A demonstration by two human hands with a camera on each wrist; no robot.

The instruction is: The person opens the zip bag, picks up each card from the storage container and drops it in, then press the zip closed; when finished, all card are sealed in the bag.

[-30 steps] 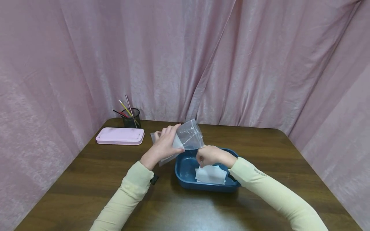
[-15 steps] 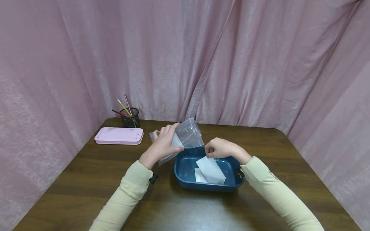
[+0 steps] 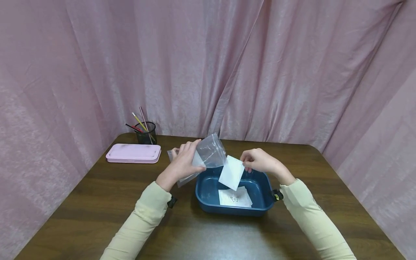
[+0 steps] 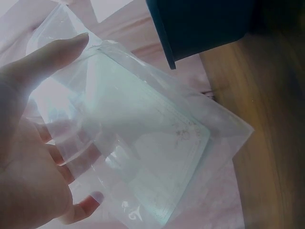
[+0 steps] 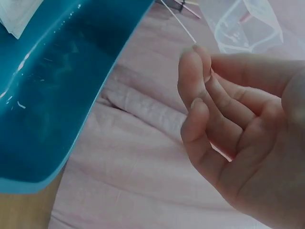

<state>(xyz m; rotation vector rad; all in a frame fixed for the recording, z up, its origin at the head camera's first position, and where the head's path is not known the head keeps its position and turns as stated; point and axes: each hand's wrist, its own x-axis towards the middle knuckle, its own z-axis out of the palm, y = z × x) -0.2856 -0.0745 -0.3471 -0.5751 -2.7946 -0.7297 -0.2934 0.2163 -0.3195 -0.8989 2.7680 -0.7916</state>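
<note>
My left hand (image 3: 191, 156) grips a clear zip bag (image 3: 212, 151) and holds it tilted above the tray's far left corner. In the left wrist view the bag (image 4: 143, 152) has a white sheet inside, with my fingers (image 4: 43, 138) behind it. My right hand (image 3: 247, 161) pinches a white paper sheet (image 3: 231, 172) by its upper edge. The sheet hangs over the blue tray (image 3: 203, 195), close beside the bag's mouth. More white sheets (image 3: 234, 197) lie in the tray. The right wrist view shows my curled fingers (image 5: 205, 109), the tray wall (image 5: 52, 95) and the bag (image 5: 243, 21).
A pink flat case (image 3: 134, 152) lies at the table's back left, with a black cup of pencils (image 3: 146, 133) behind it. Pink curtains close in the wooden table (image 3: 97, 202) on all far sides.
My right hand has lifted one white sheet out of the tray and carried it up toward the bag. My left hand and the bag have hardly moved.
</note>
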